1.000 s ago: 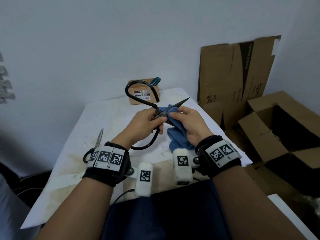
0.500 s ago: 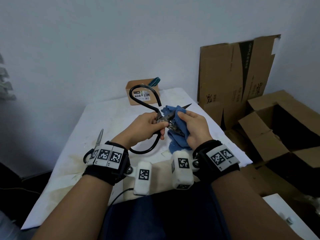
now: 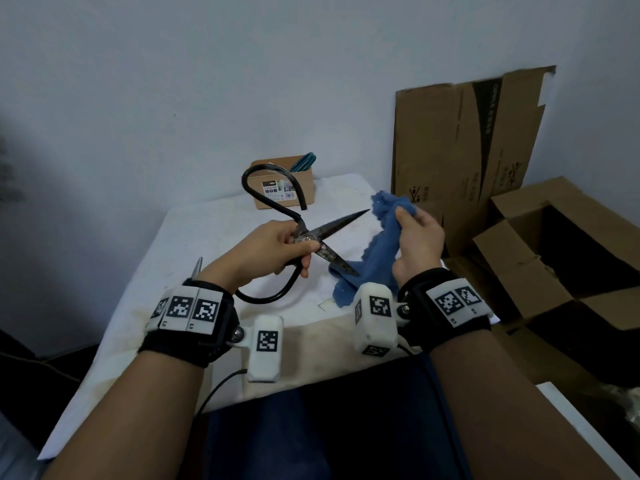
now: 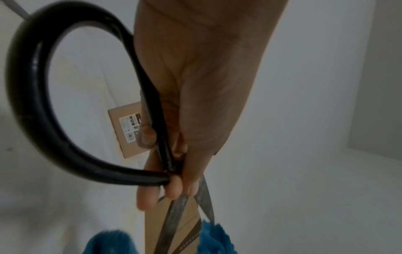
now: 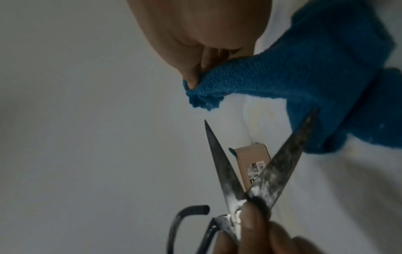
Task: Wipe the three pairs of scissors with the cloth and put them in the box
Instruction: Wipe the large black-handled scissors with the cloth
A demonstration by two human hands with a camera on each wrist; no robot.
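One teal-handled pair of scissors [image 3: 304, 161] stands in the small brown cardboard box [image 3: 284, 188]; a steel pair [image 3: 196, 266] lies untouched on the white table [image 3: 194, 230]. The left hand [image 3: 273, 249] grips the large black-handled iron scissors [image 3: 313, 239], blades apart, while the right hand [image 3: 417, 240] pinches the blue terry cloth [image 3: 374, 258] clear of them. Wiping appears unfinished.

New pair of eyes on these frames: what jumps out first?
The big black-handled scissors, blades spread open and spotted, held mid-air near the pivot by the left hand. Just right of them, the right hand grips a blue cloth, off the blades. At the table's far edge, a small cardboard box already holds a teal-handled pair.
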